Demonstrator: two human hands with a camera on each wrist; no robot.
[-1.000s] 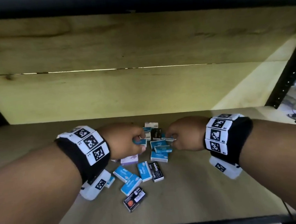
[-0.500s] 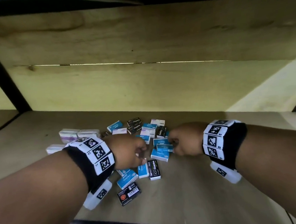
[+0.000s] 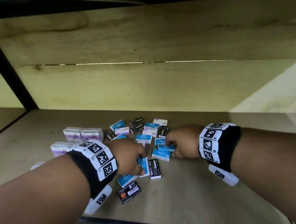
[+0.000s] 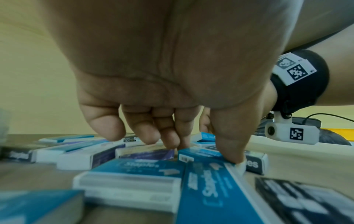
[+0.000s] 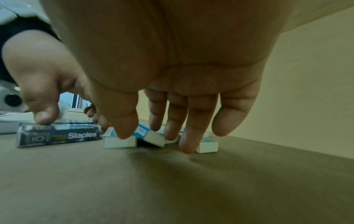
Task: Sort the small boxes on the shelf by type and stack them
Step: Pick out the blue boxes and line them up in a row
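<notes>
So the pile of small boxes (image 3: 142, 130) sits mid-frame in the head view on the wooden shelf (image 3: 197, 188), and most of it reads "Staples": blue-and-white ones, plus black ones with a "10" logo. My left hand (image 3: 130, 155) is pinching a blue Staples box (image 3: 143, 167), thumb on its near edge and fingertips curled down over the far one (the wrist view shows the box tipped up a bit). Just right of it lies a black Staples box (image 3: 155, 169), flat. My right hand (image 3: 181, 143) has its fingers curled down onto a blue box (image 3: 166, 146) sitting tilted on another blue box (image 3: 160, 154). Upper left of the pile are purple-labelled clear cases (image 3: 83, 135); their print is too small to read. Lower down is a black box with a barcode (image 3: 129, 192).
</notes>
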